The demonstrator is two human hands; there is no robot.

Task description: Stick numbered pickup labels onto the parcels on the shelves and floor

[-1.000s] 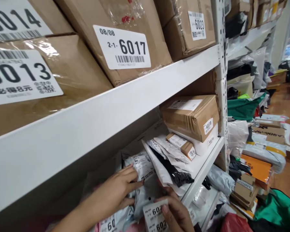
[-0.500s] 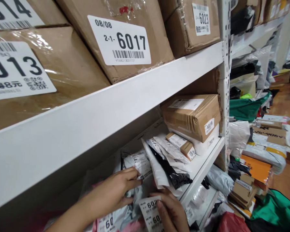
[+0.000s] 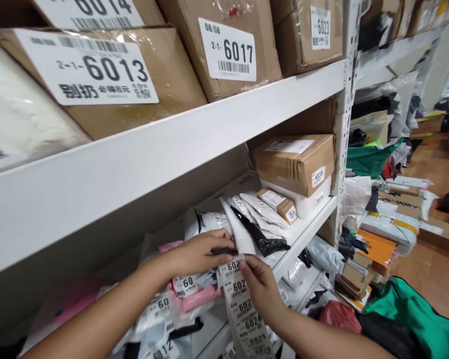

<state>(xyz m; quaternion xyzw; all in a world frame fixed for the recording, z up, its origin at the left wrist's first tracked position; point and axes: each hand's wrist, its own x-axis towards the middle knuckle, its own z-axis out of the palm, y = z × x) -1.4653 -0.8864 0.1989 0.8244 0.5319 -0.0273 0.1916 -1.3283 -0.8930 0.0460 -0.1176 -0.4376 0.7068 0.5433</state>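
My left hand rests on a stack of soft mailer parcels on the lower shelf, its fingers curled over the edge of a grey-white one. My right hand pinches the top of a long strip of numbered white labels that hangs down past the shelf edge; the labels read 602-something. A pink mailer with a label reading 60 lies just below my left hand. Black and white mailers lean to the right of both hands.
Brown cartons labelled 6013, 6017 and 6023 stand on the white upper shelf. A carton marked 4039 sits at the lower shelf's right end. Parcels and green bags cover the wooden floor at right.
The view has pulled back and turned left, showing my forearms and the whole label strip. My right hand has risen to pinch the strip's top beside my left hand.
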